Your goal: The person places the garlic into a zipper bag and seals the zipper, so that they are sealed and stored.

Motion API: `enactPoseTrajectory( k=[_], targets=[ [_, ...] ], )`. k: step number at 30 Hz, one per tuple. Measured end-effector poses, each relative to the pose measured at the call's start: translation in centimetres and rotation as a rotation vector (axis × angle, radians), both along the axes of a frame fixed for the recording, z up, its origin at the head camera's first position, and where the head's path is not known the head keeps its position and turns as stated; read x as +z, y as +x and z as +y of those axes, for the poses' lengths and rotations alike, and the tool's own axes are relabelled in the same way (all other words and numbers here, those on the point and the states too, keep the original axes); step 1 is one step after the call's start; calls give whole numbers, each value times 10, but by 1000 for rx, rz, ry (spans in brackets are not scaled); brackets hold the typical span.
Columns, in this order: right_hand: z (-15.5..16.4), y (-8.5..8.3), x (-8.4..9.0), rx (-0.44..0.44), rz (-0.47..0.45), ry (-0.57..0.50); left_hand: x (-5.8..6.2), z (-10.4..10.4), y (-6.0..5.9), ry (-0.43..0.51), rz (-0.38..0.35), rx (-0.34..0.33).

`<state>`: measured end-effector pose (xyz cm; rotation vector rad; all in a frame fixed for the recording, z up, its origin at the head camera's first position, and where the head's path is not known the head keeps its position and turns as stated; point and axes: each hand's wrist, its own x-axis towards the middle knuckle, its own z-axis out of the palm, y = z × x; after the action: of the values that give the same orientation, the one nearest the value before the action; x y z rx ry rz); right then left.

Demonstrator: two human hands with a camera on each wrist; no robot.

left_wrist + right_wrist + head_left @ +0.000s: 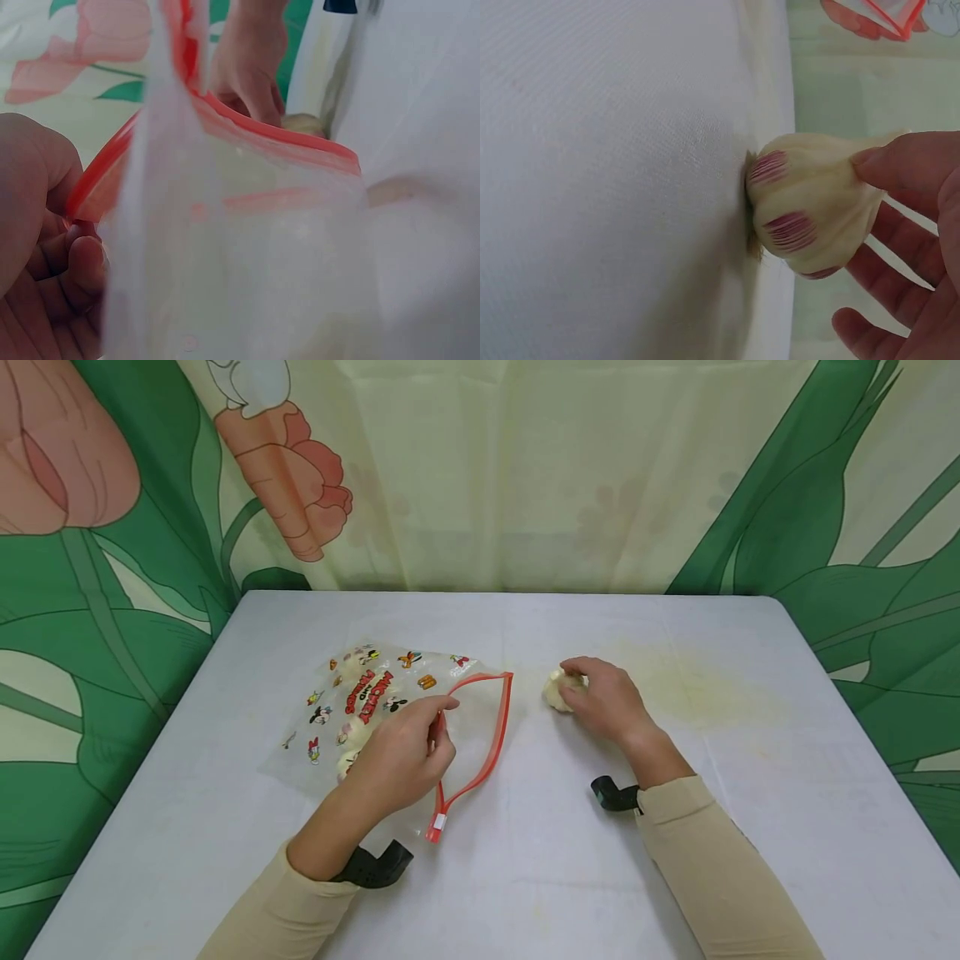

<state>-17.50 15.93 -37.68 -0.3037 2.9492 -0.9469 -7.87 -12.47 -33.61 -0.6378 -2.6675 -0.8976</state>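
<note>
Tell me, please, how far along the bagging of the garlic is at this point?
Partly done: pale bulbs already lie inside the zip bag. In hand: the left hand pinches the bag's red rim and holds its mouth open, while the right hand grips a garlic bulb on the table, beside the opening. Left: that bulb is not yet inside and the bag is unsealed.

Lighting: you work under even, bright, diffuse light; the table (525, 860) shows no hard glare. Shadows: only soft, faint ones lie on the table just under your left hand (401, 760) and right hand (603, 697). Head view: sharp across the table, with mild bending of straight lines toward the frame edges. Left wrist view: washed out and blurred; the bag (247, 247) close to the lens is out of focus, your fingers (82, 262) soft. Right wrist view: garlic bulb (810, 206) crisp, table weave visible beside it, backdrop beyond it soft.
</note>
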Motion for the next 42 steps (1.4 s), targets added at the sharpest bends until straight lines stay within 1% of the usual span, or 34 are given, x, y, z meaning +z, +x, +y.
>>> enactPoseTrajectory(
  k=[3,5,8,15,19,22,27,34,37,42],
  targets=[
    [-1,0,0,47,18,26,0,0,0,-3,-5,3],
    [-1,1,1,58,21,38,0,0,0,-5,-8,5],
    [0,3,2,47,32,24,-1,0,0,-7,-11,7],
    [2,6,4,-7,83,-65,-1,0,1,-3,-10,8],
    [2,10,6,-18,108,-104,-1,-1,1,-1,-6,6],
    [4,15,8,-22,107,-125,-1,-1,1,1,-3,2],
    [10,25,12,-23,56,-158,-1,-1,1,8,-7,2],
    [12,40,18,23,19,-185,-1,-1,0,11,3,0],
    [8,47,22,54,23,-199,-1,-1,0,11,-1,4],
    [-1,55,23,134,48,-223,-1,0,0,8,-13,9]
  ],
)
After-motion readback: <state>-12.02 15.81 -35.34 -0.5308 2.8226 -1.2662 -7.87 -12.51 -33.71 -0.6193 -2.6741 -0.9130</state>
